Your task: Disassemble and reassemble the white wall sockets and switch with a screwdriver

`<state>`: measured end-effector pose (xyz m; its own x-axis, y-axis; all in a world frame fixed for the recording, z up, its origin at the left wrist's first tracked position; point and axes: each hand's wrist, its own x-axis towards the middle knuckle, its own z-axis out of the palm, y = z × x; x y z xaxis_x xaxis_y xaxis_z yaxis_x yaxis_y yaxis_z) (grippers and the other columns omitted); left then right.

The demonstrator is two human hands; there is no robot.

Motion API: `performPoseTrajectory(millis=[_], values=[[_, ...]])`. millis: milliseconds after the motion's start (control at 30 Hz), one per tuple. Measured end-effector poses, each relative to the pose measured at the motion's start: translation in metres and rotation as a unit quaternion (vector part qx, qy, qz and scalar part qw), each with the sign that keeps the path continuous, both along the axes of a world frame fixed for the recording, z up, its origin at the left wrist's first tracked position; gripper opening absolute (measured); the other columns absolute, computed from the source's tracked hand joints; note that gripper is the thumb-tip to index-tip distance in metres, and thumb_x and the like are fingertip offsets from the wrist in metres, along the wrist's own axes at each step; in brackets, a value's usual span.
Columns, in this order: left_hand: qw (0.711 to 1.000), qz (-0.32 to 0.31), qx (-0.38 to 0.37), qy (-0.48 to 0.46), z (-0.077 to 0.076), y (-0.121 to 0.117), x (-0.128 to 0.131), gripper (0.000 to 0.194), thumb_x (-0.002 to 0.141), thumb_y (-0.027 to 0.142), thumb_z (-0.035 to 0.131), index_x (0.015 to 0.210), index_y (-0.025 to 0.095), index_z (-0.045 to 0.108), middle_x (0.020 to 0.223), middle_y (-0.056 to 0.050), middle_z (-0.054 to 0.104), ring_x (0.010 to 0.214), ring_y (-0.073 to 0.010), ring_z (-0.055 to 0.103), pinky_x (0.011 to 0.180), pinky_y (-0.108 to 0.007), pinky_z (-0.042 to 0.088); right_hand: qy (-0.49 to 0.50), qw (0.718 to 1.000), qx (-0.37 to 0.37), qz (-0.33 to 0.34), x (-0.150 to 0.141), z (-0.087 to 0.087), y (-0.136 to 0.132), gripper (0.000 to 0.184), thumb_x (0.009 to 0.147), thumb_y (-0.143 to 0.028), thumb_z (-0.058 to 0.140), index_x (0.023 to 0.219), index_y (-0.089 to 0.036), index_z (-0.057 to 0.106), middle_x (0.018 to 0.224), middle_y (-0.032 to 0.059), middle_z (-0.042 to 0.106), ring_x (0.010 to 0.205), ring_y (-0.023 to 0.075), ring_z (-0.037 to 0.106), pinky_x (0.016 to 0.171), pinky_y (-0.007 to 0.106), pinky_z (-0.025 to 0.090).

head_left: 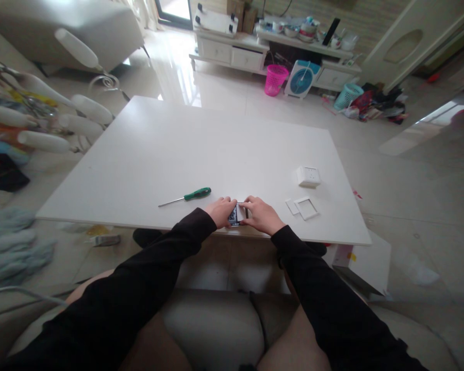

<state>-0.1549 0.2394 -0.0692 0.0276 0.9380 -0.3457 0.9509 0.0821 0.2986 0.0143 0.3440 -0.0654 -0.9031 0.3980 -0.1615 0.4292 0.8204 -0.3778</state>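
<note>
"Where's the small black-and-white piece (pixel 237 214)?"

"At the table's (pixel 216 149) near edge, pinched between my left hand (pixel 221 211) and right hand (pixel 260 214), fingers curled close."

"And the screwdriver (pixel 197 194)?"

"Left of it (green handle)."

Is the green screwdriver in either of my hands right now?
No, the screwdriver lies on the table, left of both hands.

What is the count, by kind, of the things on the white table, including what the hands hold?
Screwdriver: 1
White block, possibly a stack: 1
Square frame: 1
Thin flat piece: 1
Small part between left hand and right hand: 1
Total: 5
</note>
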Motion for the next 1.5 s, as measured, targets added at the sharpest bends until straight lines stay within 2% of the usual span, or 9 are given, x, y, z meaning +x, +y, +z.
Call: performPoseTrajectory(millis=[333, 633, 833, 1033, 1167, 1367, 1500], values=[[1.000, 0.003, 0.002, 0.000, -0.001, 0.001, -0.001, 0.064, 0.068, 0.031, 0.091, 0.121, 0.018, 0.057, 0.119, -0.013, 0.066, 0.112, -0.0311, 0.065, 0.095, -0.036, 0.049, -0.013, 0.997, 0.000, -0.072, -0.006, -0.002, -0.003, 0.050, 0.065, -0.038, 0.096, 0.110, -0.029, 0.077, 0.127, 0.0070, 0.064, 0.111, 0.0279, 0.060, 0.083, 0.038, 0.055], [1.000, 0.008, -0.003, -0.008, 0.001, 0.002, 0.001, 0.064, 0.069, 0.029, 0.091, 0.122, 0.016, 0.057, 0.120, -0.014, 0.066, 0.114, -0.0326, 0.065, 0.096, -0.037, 0.049, -0.017, 0.995, 0.013, -0.101, -0.006, 0.000, -0.008, 0.052, 0.061, -0.036, 0.098, 0.109, -0.031, 0.077, 0.132, 0.0063, 0.062, 0.111, 0.0287, 0.060, 0.079, 0.039, 0.055], [1.000, 0.009, -0.002, -0.006, 0.002, 0.001, 0.002, 0.064, 0.069, 0.028, 0.091, 0.121, 0.016, 0.057, 0.120, -0.014, 0.066, 0.113, -0.0326, 0.065, 0.095, -0.037, 0.048, -0.021, 0.997, 0.028, -0.072, -0.007, 0.000, -0.012, 0.051, 0.068, -0.032, 0.094, 0.114, -0.026, 0.073, 0.128, 0.0088, 0.065, 0.110, 0.0295, 0.062, 0.079, 0.037, 0.054], [1.000, 0.000, -0.005, -0.001, 0.003, 0.000, 0.002, 0.065, 0.069, 0.031, 0.092, 0.122, 0.015, 0.057, 0.120, -0.015, 0.066, 0.112, -0.0321, 0.065, 0.094, -0.036, 0.048, -0.020, 0.998, -0.009, -0.060, -0.003, 0.003, -0.008, 0.048, 0.080, -0.037, 0.085, 0.123, -0.023, 0.069, 0.124, 0.0070, 0.067, 0.109, 0.0247, 0.066, 0.086, 0.034, 0.052], [1.000, -0.001, -0.005, 0.000, 0.004, 0.000, 0.003, 0.064, 0.069, 0.032, 0.092, 0.121, 0.014, 0.058, 0.119, -0.015, 0.066, 0.111, -0.0317, 0.065, 0.092, -0.035, 0.049, -0.026, 0.998, -0.008, -0.064, -0.003, 0.003, -0.006, 0.040, 0.080, -0.036, 0.085, 0.116, -0.026, 0.073, 0.123, 0.0042, 0.068, 0.107, 0.0229, 0.067, 0.085, 0.032, 0.052], [1.000, -0.002, 0.004, 0.003, 0.003, 0.000, 0.003, 0.064, 0.070, 0.029, 0.092, 0.122, 0.013, 0.058, 0.120, -0.016, 0.066, 0.112, -0.0321, 0.065, 0.093, -0.035, 0.050, -0.045, 0.996, 0.036, -0.064, -0.007, 0.007, -0.014, 0.045, 0.079, -0.036, 0.086, 0.119, -0.025, 0.068, 0.121, 0.0068, 0.068, 0.103, 0.0254, 0.068, 0.076, 0.032, 0.051], [1.000, -0.001, 0.000, 0.005, 0.002, 0.000, 0.003, 0.064, 0.070, 0.030, 0.092, 0.122, 0.013, 0.058, 0.120, -0.016, 0.066, 0.112, -0.0325, 0.065, 0.095, -0.036, 0.050, -0.041, 0.998, 0.020, -0.040, -0.004, 0.010, -0.006, 0.041, 0.089, -0.041, 0.075, 0.124, -0.024, 0.064, 0.123, 0.0086, 0.067, 0.107, 0.0255, 0.067, 0.082, 0.034, 0.052]])
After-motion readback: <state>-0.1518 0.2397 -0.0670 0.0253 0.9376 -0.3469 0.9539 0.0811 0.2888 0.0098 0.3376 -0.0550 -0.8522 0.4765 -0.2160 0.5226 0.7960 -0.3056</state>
